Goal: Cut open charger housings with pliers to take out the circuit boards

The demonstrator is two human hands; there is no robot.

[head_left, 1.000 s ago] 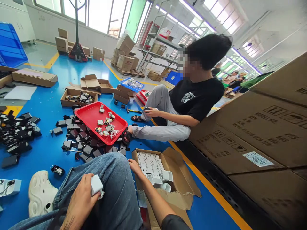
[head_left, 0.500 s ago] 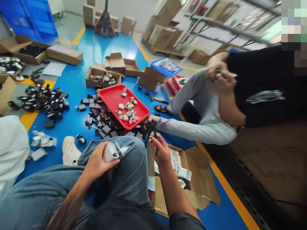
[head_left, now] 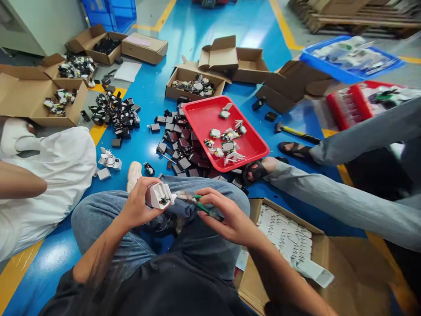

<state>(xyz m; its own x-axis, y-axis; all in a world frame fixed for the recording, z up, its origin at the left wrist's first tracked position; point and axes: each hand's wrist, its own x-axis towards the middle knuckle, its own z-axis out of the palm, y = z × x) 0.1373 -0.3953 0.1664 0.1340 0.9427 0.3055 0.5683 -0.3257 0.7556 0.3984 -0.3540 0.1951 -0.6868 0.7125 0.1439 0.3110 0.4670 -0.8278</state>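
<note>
My left hand [head_left: 134, 210] is wrapped around a white plastic adapter housing [head_left: 154, 196] above my lap. Its open end faces right, and small dark parts show inside. A white piece sticks out from that end. My right hand [head_left: 226, 217] is closed on green-handled pliers [head_left: 201, 204]. Their blurred jaws point left at the white piece; whether they grip it I cannot tell. Beyond my knees lies a red tray [head_left: 253, 142] holding several small circuit boards [head_left: 228, 147] with white parts. It rests partly on a heap of dark adapter housings [head_left: 177, 145].
To my right stands a cardboard box [head_left: 255, 281] with rows of white adapters [head_left: 284, 228]. A co-worker's leg [head_left: 329, 197] stretches in from the right; another person's white-clothed leg [head_left: 66, 166] is at left. A hammer [head_left: 299, 131] lies on the floor.
My right hand has brought the pliers left and down to the open end of the housing. The view has turned left and downward. My left hand still holds the housing.
</note>
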